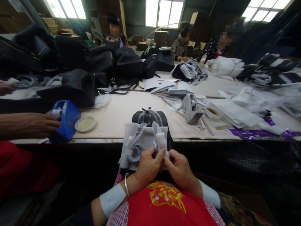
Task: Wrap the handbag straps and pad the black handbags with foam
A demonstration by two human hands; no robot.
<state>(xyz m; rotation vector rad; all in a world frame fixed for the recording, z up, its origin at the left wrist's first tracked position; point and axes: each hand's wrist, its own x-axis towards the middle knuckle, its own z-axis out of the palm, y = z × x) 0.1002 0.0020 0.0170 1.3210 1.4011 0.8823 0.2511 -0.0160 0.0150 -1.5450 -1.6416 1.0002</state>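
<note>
1. Workshop with tall windows [165, 14] and co-workers seated far beyond the hands; long pale table [117, 108] in front, heaped with black bags [129, 61] ahead and to the left.
2. Left hand [149, 166]: thumb and fingers closed in a pinch on a white wrap [161, 141], just above the fingertips.
3. Right hand [182, 168]: pinched on the lower edge of the same wrap, fingertips just beside those of the left hand.
4. Black bag [164, 119]: directly ahead of both hands, across the near table edge; support underneath hidden. Pale sheet [148, 135] over its near face.
5. Apparently done: plastic-sleeved coil [135, 153], left of the left hand, gathered with a white band; handle loop covered in clear plastic.
6. Apparently unfinished: white wrap between the fingertips; fastening not possible to tell.
7. Edges: table front crossing just beyond the hands; dark gap below, right of the right hand.
8. Room for moving: stretch of tabletop beyond the bag, bounded by white dish [86, 124], blue dispenser [66, 121] and co-worker's hand [48, 125] to the left, grey tape dispenser [191, 110] to the right, paper stack [172, 86] farther ahead.
</note>
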